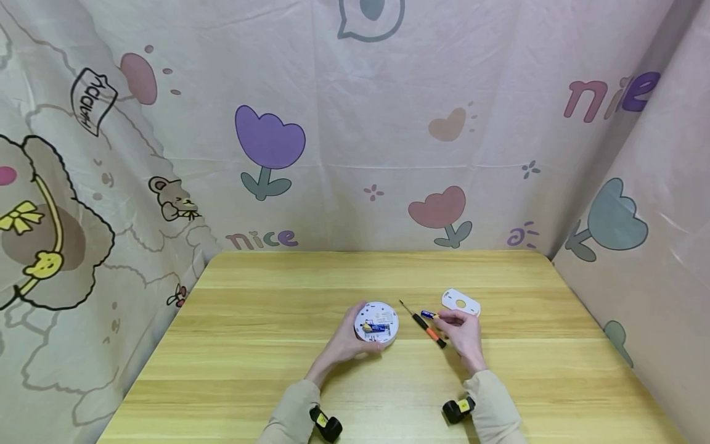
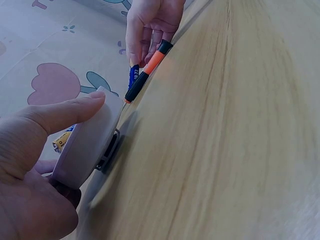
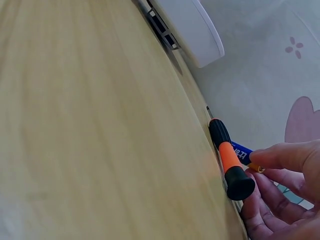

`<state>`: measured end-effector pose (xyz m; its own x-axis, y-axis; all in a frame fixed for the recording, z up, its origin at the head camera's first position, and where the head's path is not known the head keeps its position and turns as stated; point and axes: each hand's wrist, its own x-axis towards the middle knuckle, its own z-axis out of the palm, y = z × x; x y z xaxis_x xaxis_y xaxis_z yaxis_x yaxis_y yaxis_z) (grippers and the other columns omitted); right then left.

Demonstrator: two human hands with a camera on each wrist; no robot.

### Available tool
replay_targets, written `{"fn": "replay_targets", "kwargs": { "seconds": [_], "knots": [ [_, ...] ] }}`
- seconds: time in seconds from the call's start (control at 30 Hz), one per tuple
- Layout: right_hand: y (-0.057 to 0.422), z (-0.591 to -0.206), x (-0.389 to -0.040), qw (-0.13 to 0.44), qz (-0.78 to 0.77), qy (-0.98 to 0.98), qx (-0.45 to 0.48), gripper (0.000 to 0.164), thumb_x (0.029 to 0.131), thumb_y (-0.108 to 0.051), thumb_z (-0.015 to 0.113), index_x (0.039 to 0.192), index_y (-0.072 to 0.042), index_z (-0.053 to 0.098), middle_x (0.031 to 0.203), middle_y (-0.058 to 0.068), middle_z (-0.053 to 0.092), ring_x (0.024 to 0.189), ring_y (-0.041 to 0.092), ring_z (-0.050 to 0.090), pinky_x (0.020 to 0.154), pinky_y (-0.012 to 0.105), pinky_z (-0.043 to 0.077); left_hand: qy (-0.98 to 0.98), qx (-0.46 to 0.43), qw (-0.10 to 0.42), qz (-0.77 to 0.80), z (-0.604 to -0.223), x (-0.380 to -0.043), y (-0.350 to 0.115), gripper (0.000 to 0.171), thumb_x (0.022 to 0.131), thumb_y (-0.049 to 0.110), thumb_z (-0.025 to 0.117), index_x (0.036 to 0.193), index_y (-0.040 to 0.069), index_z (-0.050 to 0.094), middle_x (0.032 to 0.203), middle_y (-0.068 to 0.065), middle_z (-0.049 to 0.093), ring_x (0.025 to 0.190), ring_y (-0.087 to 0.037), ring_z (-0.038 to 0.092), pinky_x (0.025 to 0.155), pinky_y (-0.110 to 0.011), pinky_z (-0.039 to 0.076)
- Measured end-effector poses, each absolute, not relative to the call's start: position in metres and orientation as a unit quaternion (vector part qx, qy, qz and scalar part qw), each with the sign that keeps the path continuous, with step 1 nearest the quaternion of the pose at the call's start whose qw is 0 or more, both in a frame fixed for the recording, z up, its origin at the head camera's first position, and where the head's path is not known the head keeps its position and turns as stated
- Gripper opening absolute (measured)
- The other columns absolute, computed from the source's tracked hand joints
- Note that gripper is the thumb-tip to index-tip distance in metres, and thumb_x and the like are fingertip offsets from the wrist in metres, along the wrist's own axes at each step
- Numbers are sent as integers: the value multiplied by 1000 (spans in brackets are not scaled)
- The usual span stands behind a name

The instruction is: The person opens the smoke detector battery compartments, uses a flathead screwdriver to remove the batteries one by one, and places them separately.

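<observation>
My left hand (image 1: 352, 336) grips a round white device (image 1: 363, 314) by its rim, its face with a battery compartment turned up. A blue-and-yellow battery (image 1: 379, 328) sits in that compartment; in the left wrist view, the yellow end of a battery (image 2: 61, 142) sticks out beyond the device. To the right, my right hand (image 1: 463, 336) pinches another blue-and-yellow battery (image 1: 428, 314) between thumb and fingers, just above the table. A screwdriver (image 1: 429, 330) with a black-and-orange handle lies between the hands, close to the right fingertips.
Behind the right hand lies a white oval plate (image 1: 452, 298) with a round hole. Everything stands on a wooden table (image 1: 266, 308). A printed cloth (image 1: 355, 123) hangs behind the table and along its sides. Black cameras are strapped to both wrists.
</observation>
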<state>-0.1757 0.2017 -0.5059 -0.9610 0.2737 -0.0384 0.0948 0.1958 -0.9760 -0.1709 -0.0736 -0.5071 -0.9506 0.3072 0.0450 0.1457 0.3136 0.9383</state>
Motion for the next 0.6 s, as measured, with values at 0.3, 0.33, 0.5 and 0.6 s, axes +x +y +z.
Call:
{"fn": "replay_targets", "kwargs": {
  "seconds": [0.3,0.33,0.5,0.6],
  "knots": [
    [205,-510,-176,74,567,-812,-113,24,81,2,77,102,10,71,84,9,75,69,2,61,61,14,53,801,139,72,577,-507,-171,-74,113,66,11,91,157,-1,24,157,-30,32,139,-52,39,117,-71,29],
    [205,-510,-176,74,559,-818,-113,23,81,1,77,101,10,71,85,10,75,69,2,61,62,14,53,801,139,72,577,-507,-171,-74,113,66,11,91,157,-1,24,157,-30,32,139,-52,39,117,-71,29],
    [205,-511,-177,74,526,-842,-100,22,80,0,77,99,8,72,89,17,75,72,5,61,64,13,51,801,139,73,577,-507,-172,-74,113,66,11,90,157,-1,24,156,-30,33,139,-52,40,117,-71,29],
    [205,-511,-177,74,516,-848,-98,20,80,0,77,98,8,72,89,18,75,72,7,60,63,13,50,802,138,73,576,-507,-172,-74,113,66,10,90,157,0,24,157,-30,33,139,-52,40,117,-71,29]
  ]
}}
